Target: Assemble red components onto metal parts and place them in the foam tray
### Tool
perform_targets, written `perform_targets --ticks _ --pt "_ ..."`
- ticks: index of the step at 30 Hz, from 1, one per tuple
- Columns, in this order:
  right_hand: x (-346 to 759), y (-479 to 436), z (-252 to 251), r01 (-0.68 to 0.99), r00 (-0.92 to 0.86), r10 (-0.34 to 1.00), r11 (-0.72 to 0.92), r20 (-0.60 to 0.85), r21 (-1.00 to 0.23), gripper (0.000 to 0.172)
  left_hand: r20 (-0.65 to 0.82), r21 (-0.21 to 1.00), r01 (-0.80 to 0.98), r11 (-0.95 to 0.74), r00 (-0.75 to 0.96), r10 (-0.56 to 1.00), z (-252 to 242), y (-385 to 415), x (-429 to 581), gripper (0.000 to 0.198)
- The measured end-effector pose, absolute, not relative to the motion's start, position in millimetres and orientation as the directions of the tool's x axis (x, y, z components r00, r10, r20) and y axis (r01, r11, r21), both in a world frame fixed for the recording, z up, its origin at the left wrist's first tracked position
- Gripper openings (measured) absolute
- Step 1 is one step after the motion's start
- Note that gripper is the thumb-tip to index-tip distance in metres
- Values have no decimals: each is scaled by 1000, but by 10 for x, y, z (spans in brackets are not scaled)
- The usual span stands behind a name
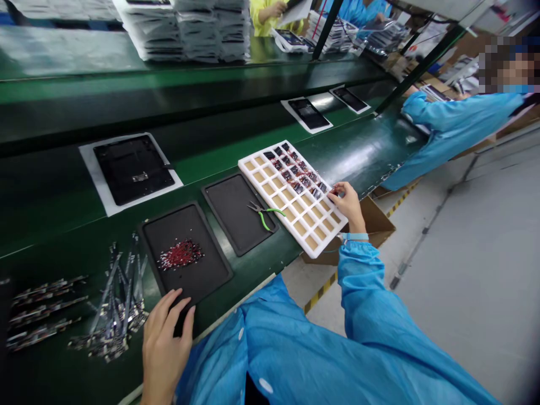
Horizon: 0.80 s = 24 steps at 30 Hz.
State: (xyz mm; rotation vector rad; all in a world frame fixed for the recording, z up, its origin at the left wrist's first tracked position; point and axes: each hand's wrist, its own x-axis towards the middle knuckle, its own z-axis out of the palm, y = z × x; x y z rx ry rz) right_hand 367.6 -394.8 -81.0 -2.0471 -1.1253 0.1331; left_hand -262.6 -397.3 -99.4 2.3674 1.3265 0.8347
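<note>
My right hand (349,207) is at the right edge of a white foam tray (313,250), thumb and fingers pinched on a small dark part with reddish wires, mostly hidden by the fingertips. Several compartments of the tray hold black parts with red wires (294,171); others show a tan bottom. My left hand (166,340) rests at the near edge of a black tray (217,259), fingers apart and holding nothing. On that tray lies a pile of small red and black wires with white ends (181,254). Green-handled pliers (264,212) lie across a second black tray (228,197) and the foam tray's edge.
Strip-like circuit pieces (116,315) lie heaped at left, beside rows of thin boards (42,306). Black tablet-like panels (133,169) sit on white sheets along the green bench. Stacked white-wrapped items (189,31) stand behind. A blue-sleeved person (455,124) works at right above a cardboard box (377,222).
</note>
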Motion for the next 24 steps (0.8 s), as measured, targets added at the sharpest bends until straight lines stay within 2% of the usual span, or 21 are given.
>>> perform_targets --ticks 6,15,24 --pt "3697 -3926 -732 705 600 760 -353 251 -615 23 331 536 667 -518 398 856 -978 -3968 -2628 19" --pt "3767 -3793 -593 721 570 817 -450 82 -527 22 314 552 662 -507 398 862 -979 -3963 -2651 19" --pt "3633 -3853 -508 769 495 864 -385 94 -511 28 319 563 659 -499 383 867 -984 -3973 -2628 20"
